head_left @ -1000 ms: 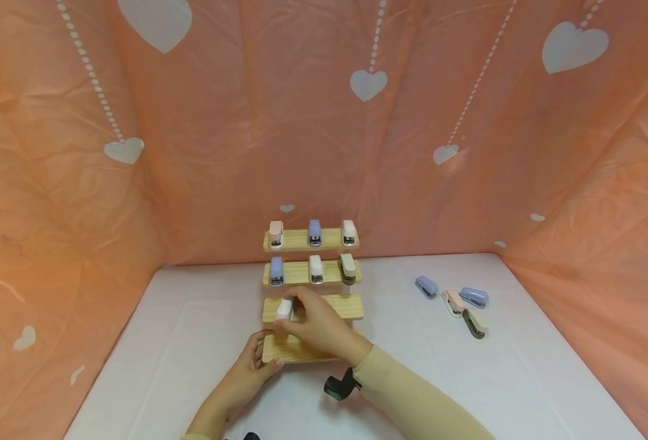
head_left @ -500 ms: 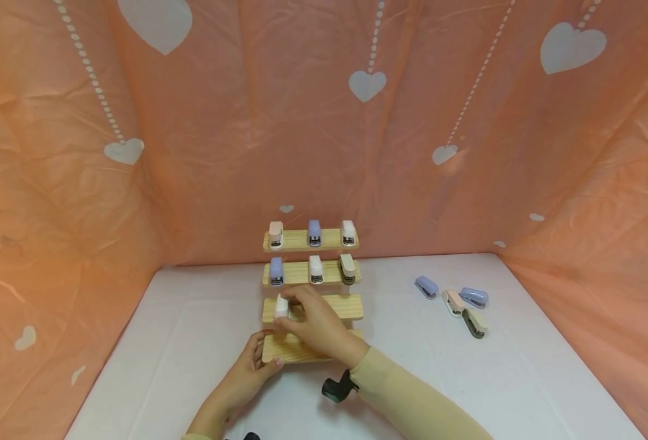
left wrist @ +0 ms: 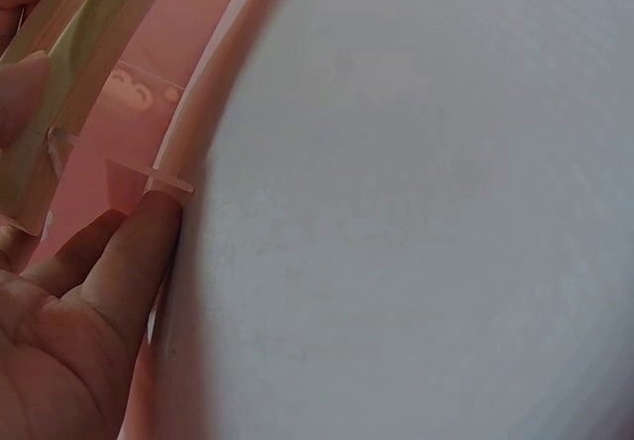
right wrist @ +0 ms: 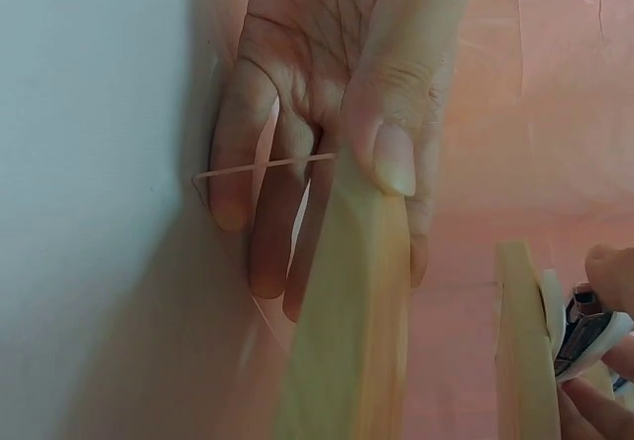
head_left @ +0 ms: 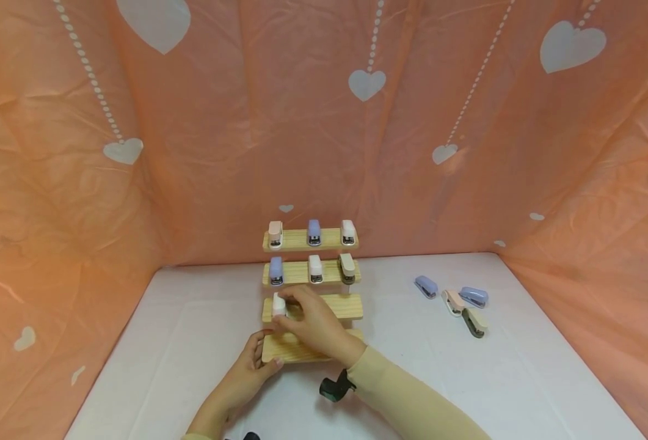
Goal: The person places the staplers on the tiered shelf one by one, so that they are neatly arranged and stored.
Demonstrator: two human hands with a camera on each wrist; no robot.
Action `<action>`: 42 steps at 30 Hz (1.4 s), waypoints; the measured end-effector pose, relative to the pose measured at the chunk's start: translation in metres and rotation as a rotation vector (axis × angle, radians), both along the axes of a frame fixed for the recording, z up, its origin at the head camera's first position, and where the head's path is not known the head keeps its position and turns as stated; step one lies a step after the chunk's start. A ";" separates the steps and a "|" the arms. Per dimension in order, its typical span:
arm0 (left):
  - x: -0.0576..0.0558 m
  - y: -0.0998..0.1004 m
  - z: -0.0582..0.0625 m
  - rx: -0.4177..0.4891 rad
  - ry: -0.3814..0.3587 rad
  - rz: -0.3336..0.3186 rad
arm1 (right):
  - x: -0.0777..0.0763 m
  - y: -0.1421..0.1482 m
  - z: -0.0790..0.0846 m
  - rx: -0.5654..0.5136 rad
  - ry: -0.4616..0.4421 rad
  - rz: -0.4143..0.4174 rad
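Observation:
My right hand (head_left: 315,321) pinches a white mini stapler (head_left: 279,305) between thumb and fingers at the left end of the second-lowest wooden board (head_left: 342,307) of a stepped display rack. In the right wrist view this stapler (right wrist: 586,326) shows its dark metal underside beside the board's edge, partly hidden by the fingers. My left hand (head_left: 247,373) grips the left end of the lowest board (head_left: 293,348). Its thumb presses the board's front edge, and its other fingers reach along the side near a clear support (left wrist: 129,172).
The upper two boards (head_left: 329,238) bear several staplers in pink, lilac, white and cream. On the white tabletop (head_left: 400,342) to the right lie more staplers: lilac (head_left: 426,286), pink (head_left: 453,302), another lilac (head_left: 474,297) and cream (head_left: 474,322). Orange cloth (head_left: 324,153) surrounds the table.
My right hand has shifted slightly left with the white stapler, which has turned straighter toward the front. The left hand has stayed on the lowest board.

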State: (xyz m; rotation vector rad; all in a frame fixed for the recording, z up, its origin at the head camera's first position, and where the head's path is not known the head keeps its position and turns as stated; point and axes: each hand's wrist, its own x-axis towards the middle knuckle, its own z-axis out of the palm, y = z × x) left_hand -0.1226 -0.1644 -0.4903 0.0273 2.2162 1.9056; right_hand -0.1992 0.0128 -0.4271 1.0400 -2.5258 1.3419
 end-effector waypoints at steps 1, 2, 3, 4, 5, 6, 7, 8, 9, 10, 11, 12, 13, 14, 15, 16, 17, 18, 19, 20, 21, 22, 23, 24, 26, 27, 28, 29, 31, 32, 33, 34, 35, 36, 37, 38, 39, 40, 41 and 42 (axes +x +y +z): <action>0.000 0.000 0.000 0.001 -0.001 -0.001 | 0.000 0.000 0.000 0.001 -0.001 -0.001; 0.000 0.000 0.001 0.003 -0.001 -0.004 | 0.000 0.001 0.000 0.000 -0.001 -0.001; 0.000 0.001 0.001 0.007 -0.002 -0.007 | 0.000 0.001 0.000 0.002 -0.002 -0.002; 0.000 0.001 0.001 0.007 -0.001 -0.011 | 0.000 0.002 0.000 0.004 -0.003 -0.003; 0.000 0.001 0.001 0.008 -0.001 -0.014 | 0.001 0.002 0.000 0.006 -0.003 -0.005; 0.001 0.001 0.002 0.006 -0.002 -0.016 | 0.001 0.003 0.000 0.005 -0.006 -0.006; 0.001 0.001 0.002 0.012 -0.002 -0.017 | 0.001 0.004 0.000 0.005 -0.007 -0.007; 0.001 0.001 0.002 0.014 -0.002 -0.018 | 0.002 0.005 0.001 0.000 -0.011 -0.006; 0.001 0.001 0.002 0.014 -0.004 -0.018 | 0.002 0.006 0.001 -0.002 -0.014 -0.005; 0.001 0.001 0.002 0.016 -0.004 -0.019 | 0.002 0.007 0.001 -0.005 -0.016 -0.004; 0.001 0.001 0.002 0.016 -0.007 -0.020 | 0.002 0.008 0.002 -0.006 -0.018 -0.004; 0.001 0.000 0.002 0.021 -0.011 -0.021 | 0.003 0.009 0.002 -0.006 -0.019 -0.004; 0.001 0.000 0.002 0.024 -0.013 -0.021 | 0.003 0.010 0.003 -0.003 -0.016 -0.005; 0.001 0.000 0.002 0.023 -0.014 -0.023 | 0.003 0.011 0.003 0.000 -0.015 -0.006; 0.001 0.000 0.001 0.024 -0.014 -0.026 | 0.003 0.013 0.004 0.006 -0.011 -0.007; 0.001 0.000 0.001 0.026 -0.014 -0.033 | 0.003 0.014 0.004 0.008 -0.009 -0.008; 0.000 0.000 0.001 0.026 -0.015 -0.035 | 0.003 0.016 0.005 0.012 -0.006 -0.008; 0.000 0.000 0.001 0.030 -0.017 -0.037 | 0.003 0.017 0.005 0.013 -0.001 -0.009; 0.000 0.000 0.000 0.026 -0.016 -0.041 | 0.003 0.019 0.006 0.013 0.001 -0.010; 0.000 0.000 0.000 0.030 -0.019 -0.043 | 0.004 0.021 0.007 0.013 0.003 -0.010; 0.000 0.000 0.000 0.032 -0.020 -0.046 | 0.004 0.022 0.008 0.010 0.009 -0.011; 0.000 0.000 0.000 0.036 -0.023 -0.045 | 0.005 0.024 0.009 0.006 0.012 -0.012; 0.000 0.000 0.000 0.041 -0.024 -0.039 | 0.005 0.026 0.011 0.004 0.020 -0.014; 0.000 0.001 0.000 0.044 -0.023 -0.035 | 0.006 0.028 0.013 -0.001 0.027 -0.015; -0.001 0.001 0.000 0.047 -0.020 -0.026 | 0.008 0.032 0.018 -0.011 0.042 -0.014; -0.001 0.001 0.000 0.048 -0.016 -0.026 | 0.008 0.035 0.020 -0.014 0.053 -0.016; -0.001 0.001 -0.001 0.049 -0.015 -0.022 | 0.008 0.037 0.022 -0.017 0.060 -0.017; -0.001 0.001 -0.001 0.047 -0.012 -0.021 | 0.009 0.040 0.024 -0.018 0.071 -0.021; 0.000 0.000 -0.001 0.040 -0.011 -0.022 | 0.009 0.046 0.029 -0.024 0.088 -0.024; 0.000 0.000 -0.001 0.037 -0.010 -0.026 | 0.009 0.049 0.031 -0.027 0.095 -0.029; 0.000 0.000 -0.001 0.033 -0.009 -0.029 | 0.008 0.052 0.034 -0.033 0.104 -0.031; 0.000 0.000 -0.001 0.030 -0.012 -0.027 | 0.008 0.055 0.036 -0.043 0.112 -0.033; 0.000 0.000 -0.001 0.029 -0.013 -0.026 | 0.008 0.059 0.039 -0.051 0.119 -0.034; 0.000 0.000 -0.001 0.027 -0.015 -0.026 | 0.007 0.062 0.041 -0.061 0.126 -0.039; 0.000 0.000 -0.001 0.026 -0.016 -0.027 | 0.007 0.066 0.043 -0.070 0.135 -0.046; 0.000 0.000 -0.001 0.026 -0.017 -0.028 | 0.006 0.070 0.046 -0.080 0.144 -0.055; 0.000 0.000 -0.001 0.028 -0.018 -0.026 | 0.005 0.074 0.048 -0.090 0.155 -0.062; 0.000 0.000 -0.001 0.031 -0.017 -0.026 | 0.004 0.078 0.049 -0.097 0.163 -0.071; 0.000 0.000 -0.001 0.033 -0.016 -0.029 | 0.003 0.082 0.051 -0.104 0.173 -0.081; 0.000 0.000 -0.001 0.032 -0.014 -0.032 | 0.002 0.086 0.052 -0.112 0.182 -0.092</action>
